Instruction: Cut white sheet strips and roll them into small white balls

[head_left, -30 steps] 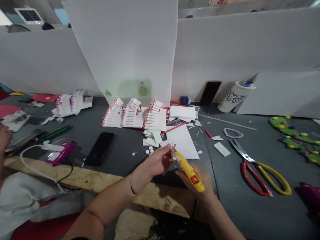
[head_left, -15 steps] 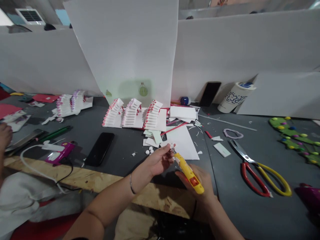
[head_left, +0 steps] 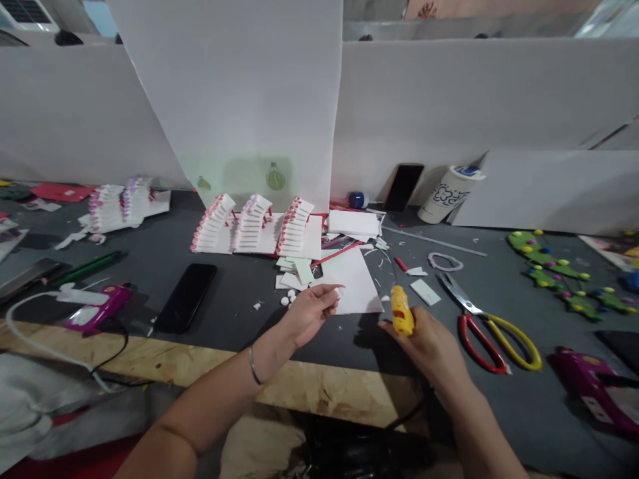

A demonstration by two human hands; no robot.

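Observation:
My left hand point(head_left: 312, 313) is over the near edge of the white sheet point(head_left: 352, 276), thumb and fingers pinched on a small white piece point(head_left: 340, 291). My right hand point(head_left: 432, 339) is wrapped round a yellow glue gun point(head_left: 402, 311), whose nozzle points away from me, toward the back of the table. A gap separates the glue gun from the white piece. White foam balls point(head_left: 288, 298) lie just left of my left hand, beside white and pale green offcuts point(head_left: 294, 271).
Three white fan-shaped pieces with red tips point(head_left: 297, 229) stand at the back. A phone point(head_left: 186, 297) lies to the left, near a magenta power strip point(head_left: 102, 307). Open scissors point(head_left: 482, 326) lie right of my right hand. A white cup point(head_left: 446, 194) stands behind.
The glue gun has moved away from my left hand to the right, and its nozzle has swung to point away from me. My left hand keeps its pinch. The view has shifted slightly right.

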